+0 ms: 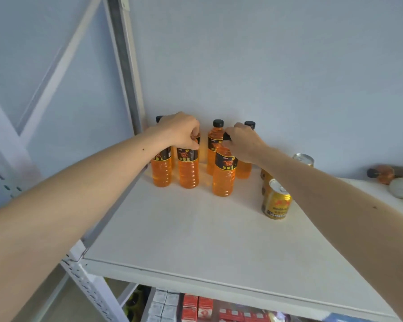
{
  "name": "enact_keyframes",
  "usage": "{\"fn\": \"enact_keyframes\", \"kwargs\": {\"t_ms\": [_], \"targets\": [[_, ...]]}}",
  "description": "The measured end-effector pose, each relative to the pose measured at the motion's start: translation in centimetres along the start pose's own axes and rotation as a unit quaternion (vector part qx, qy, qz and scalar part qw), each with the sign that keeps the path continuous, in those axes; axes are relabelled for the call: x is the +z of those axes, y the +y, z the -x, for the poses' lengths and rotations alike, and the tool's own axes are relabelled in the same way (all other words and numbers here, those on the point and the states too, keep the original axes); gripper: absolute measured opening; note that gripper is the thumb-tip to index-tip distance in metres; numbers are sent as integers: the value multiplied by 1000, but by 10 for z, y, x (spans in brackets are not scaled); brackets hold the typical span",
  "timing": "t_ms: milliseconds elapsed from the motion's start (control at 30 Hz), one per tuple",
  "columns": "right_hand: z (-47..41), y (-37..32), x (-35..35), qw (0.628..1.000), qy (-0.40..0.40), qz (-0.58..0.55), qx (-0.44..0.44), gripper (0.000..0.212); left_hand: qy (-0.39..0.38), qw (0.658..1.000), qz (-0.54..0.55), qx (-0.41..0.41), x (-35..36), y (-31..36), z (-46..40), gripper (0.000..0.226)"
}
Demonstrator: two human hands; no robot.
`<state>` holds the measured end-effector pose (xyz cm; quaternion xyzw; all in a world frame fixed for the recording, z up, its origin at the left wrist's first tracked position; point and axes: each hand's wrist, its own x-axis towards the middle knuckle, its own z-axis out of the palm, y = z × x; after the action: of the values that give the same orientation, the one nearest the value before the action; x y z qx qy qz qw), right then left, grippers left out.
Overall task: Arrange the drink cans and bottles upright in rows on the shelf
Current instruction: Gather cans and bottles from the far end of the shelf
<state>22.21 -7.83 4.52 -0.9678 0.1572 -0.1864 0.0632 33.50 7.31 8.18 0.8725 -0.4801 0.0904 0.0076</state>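
Orange bottles stand upright at the white shelf's (196,228) back-left corner — left hand (180,131) grips one bottle's (188,168) neck, right hand (241,141) pinches another's (223,175) cap (gold cans (276,201) stand nearby).

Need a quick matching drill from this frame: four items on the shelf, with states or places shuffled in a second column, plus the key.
Items:
1. front orange bottle
2. front gold can
3. bottle at far right
4. second bottle from the left

States:
A. lying on its side by the wall
B. right hand grips its cap
C. left hand grips its top
D. standing upright, untouched, beneath the right forearm

Pairs: 1-B, 2-D, 3-A, 4-C
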Motion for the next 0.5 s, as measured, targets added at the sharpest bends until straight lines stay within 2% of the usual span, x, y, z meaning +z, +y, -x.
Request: {"fn": "enact_keyframes", "kwargs": {"t_ms": [500], "targets": [[-38,-6,17,999,-3,10,34,27,27,999,-16,37,5,-5,-21,37]]}}
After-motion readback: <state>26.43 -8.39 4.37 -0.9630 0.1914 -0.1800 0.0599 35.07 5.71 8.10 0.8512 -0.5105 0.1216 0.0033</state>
